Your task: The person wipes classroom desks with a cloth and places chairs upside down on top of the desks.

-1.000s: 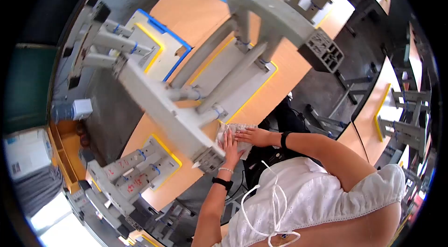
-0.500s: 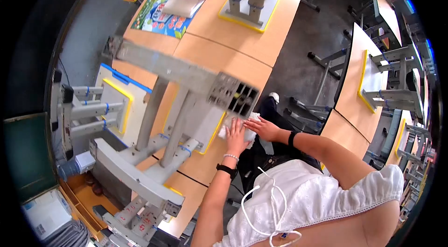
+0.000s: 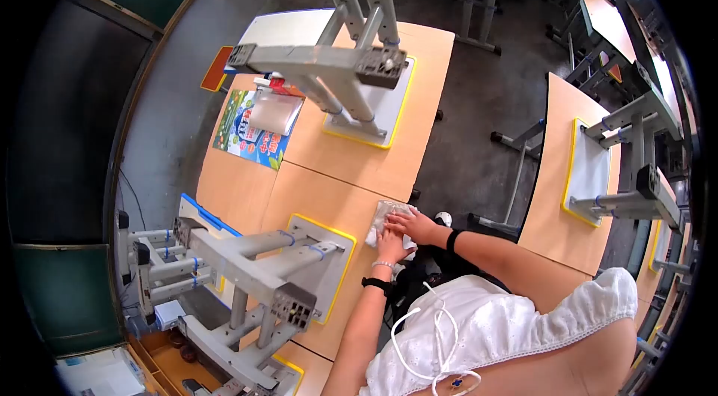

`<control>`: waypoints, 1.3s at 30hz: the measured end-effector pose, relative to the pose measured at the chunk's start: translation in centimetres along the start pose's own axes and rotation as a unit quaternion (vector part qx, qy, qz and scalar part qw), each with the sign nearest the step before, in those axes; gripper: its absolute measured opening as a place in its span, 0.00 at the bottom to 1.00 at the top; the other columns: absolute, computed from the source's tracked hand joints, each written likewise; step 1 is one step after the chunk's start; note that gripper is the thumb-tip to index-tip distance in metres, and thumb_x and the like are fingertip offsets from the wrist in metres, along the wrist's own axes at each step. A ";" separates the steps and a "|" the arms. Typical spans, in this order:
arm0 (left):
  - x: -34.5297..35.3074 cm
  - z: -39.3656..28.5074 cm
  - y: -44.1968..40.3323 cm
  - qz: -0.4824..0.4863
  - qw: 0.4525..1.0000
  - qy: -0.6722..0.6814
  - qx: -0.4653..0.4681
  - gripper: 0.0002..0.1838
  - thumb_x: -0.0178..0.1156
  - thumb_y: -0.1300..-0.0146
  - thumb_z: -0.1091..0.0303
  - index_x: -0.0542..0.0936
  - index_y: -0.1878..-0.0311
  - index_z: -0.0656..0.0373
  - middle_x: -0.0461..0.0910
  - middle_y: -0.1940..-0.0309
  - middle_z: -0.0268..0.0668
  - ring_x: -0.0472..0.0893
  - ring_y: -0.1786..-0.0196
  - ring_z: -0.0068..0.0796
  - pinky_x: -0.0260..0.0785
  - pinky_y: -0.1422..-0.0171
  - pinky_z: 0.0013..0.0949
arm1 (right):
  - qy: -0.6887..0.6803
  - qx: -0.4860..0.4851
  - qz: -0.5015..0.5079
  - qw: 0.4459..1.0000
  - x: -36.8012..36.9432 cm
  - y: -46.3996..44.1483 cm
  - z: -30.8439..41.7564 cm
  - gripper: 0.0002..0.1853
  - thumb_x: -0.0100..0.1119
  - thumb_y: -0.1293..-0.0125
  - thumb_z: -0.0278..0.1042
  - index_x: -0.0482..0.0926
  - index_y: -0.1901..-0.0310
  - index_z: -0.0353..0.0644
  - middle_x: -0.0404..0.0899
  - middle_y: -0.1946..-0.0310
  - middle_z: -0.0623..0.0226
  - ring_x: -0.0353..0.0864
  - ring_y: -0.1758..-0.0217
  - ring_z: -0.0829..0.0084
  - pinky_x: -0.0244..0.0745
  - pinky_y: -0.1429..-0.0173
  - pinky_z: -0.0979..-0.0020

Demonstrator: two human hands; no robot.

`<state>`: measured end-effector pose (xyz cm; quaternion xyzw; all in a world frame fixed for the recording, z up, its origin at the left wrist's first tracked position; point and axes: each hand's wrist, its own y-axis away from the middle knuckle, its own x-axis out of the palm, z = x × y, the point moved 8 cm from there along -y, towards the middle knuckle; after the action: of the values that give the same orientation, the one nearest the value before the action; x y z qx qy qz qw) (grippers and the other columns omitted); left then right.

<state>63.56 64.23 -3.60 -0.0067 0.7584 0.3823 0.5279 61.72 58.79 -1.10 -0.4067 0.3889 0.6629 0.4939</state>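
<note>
A crumpled white cloth (image 3: 383, 215) lies on the wooden desk top (image 3: 351, 194) close to the desk's edge. My left hand (image 3: 390, 248) rests on the cloth, fingers stretched forward and pressing down. From the other side my right hand (image 3: 413, 225) lies flat over it, fingers extended and close to the left hand's fingertips. Both hands touch the cloth rather than wrap round it. Just left of my hands, an upturned stool (image 3: 345, 261) sits seat-down on the desk, its grey metal legs pointing up.
Another upturned stool (image 3: 359, 130) stands further along the desks. A colourful booklet (image 3: 250, 138) lies beneath a pale packet (image 3: 275, 112). To the right, across the aisle floor (image 3: 479, 112), a second row of desks (image 3: 557, 231) carries an upturned stool (image 3: 591, 186).
My view has shifted along the desks, so the stools appear elsewhere and the nearest legs no longer rise close to my hands. Both hands stay on the cloth, now overlapping more.
</note>
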 end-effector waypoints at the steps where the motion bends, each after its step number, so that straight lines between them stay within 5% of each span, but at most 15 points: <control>1: -0.1 -0.4 -1.1 -0.005 1.000 -0.002 0.003 0.54 0.60 0.57 0.36 0.48 0.32 0.53 0.41 0.30 0.41 0.41 0.28 0.42 0.39 0.31 0.56 | 0.001 -0.003 0.007 1.000 0.1 0.0 -1.4 0.36 0.53 0.44 0.35 0.51 0.34 0.59 0.51 0.33 0.70 0.51 0.30 0.68 0.50 0.34 0.51; 3: -0.2 -1.1 -2.9 -0.015 1.000 -0.003 0.008 0.56 0.60 0.58 0.34 0.47 0.32 0.54 0.39 0.30 0.45 0.41 0.28 0.44 0.38 0.31 0.57 | 0.004 -0.010 0.024 1.000 0.0 -0.3 -3.6 0.33 0.49 0.42 0.34 0.52 0.34 0.58 0.52 0.33 0.72 0.51 0.30 0.70 0.50 0.34 0.52; 7: -2.2 -2.3 -6.5 -0.019 1.000 -0.010 0.008 0.53 0.60 0.58 0.34 0.52 0.32 0.52 0.45 0.31 0.38 0.42 0.28 0.41 0.39 0.32 0.57 | 0.017 0.008 0.041 0.999 -1.9 -1.0 -7.3 0.35 0.53 0.44 0.35 0.51 0.34 0.58 0.52 0.33 0.71 0.51 0.30 0.69 0.51 0.35 0.51; 15: -7.0 -5.5 -14.6 -0.054 0.994 -0.026 0.089 0.52 0.62 0.57 0.37 0.51 0.32 0.52 0.38 0.30 0.43 0.39 0.29 0.45 0.37 0.32 0.60 | -0.029 0.082 0.023 0.996 -5.2 -1.1 -16.2 0.44 0.61 0.54 0.31 0.51 0.34 0.54 0.50 0.33 0.68 0.49 0.30 0.65 0.52 0.35 0.52; 19: -10.9 -7.8 -18.4 -0.114 0.985 -0.048 0.123 0.52 0.65 0.60 0.40 0.53 0.32 0.45 0.36 0.29 0.38 0.38 0.28 0.43 0.36 0.32 0.59 | -0.161 0.225 -0.138 0.951 -12.0 0.1 -25.0 0.38 0.62 0.56 0.31 0.61 0.39 0.42 0.56 0.37 0.57 0.57 0.35 0.59 0.58 0.37 0.56; 23: -15.0 -9.6 -22.5 -0.204 0.965 -0.007 0.165 0.50 0.66 0.59 0.46 0.52 0.33 0.37 0.38 0.29 0.34 0.40 0.28 0.39 0.35 0.31 0.56 | -0.141 0.217 -0.266 0.929 -22.7 -0.3 -32.6 0.35 0.62 0.52 0.34 0.62 0.41 0.38 0.61 0.41 0.54 0.63 0.39 0.55 0.62 0.39 0.63; 29: -18.6 -10.7 -27.6 -0.182 0.967 0.062 0.167 0.46 0.67 0.58 0.51 0.54 0.34 0.31 0.41 0.30 0.29 0.40 0.28 0.33 0.36 0.30 0.55 | -0.169 0.150 -0.342 0.912 -35.7 -9.2 -36.8 0.34 0.66 0.50 0.37 0.63 0.41 0.42 0.63 0.42 0.55 0.64 0.40 0.58 0.62 0.39 0.64; 33: -19.9 -11.2 -29.5 -0.216 0.958 0.054 0.182 0.46 0.67 0.58 0.53 0.54 0.34 0.32 0.43 0.30 0.30 0.41 0.28 0.33 0.34 0.30 0.54 | -0.261 0.168 -0.196 0.930 -34.6 -16.8 -40.1 0.35 0.59 0.47 0.53 0.62 0.41 0.42 0.74 0.52 0.51 0.72 0.47 0.56 0.65 0.44 0.65; 39: -20.0 -11.3 -30.0 -0.191 0.966 0.026 0.169 0.45 0.66 0.56 0.56 0.53 0.33 0.34 0.41 0.30 0.31 0.41 0.28 0.33 0.32 0.30 0.54 | -0.277 0.189 -0.163 0.928 -33.5 -16.6 -40.6 0.33 0.57 0.47 0.54 0.67 0.45 0.37 0.72 0.49 0.51 0.68 0.43 0.58 0.59 0.40 0.67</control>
<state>75.81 28.47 -3.03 -0.0720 0.8103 0.1399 0.5645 90.22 13.74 13.02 -0.1638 0.2833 0.5738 0.7508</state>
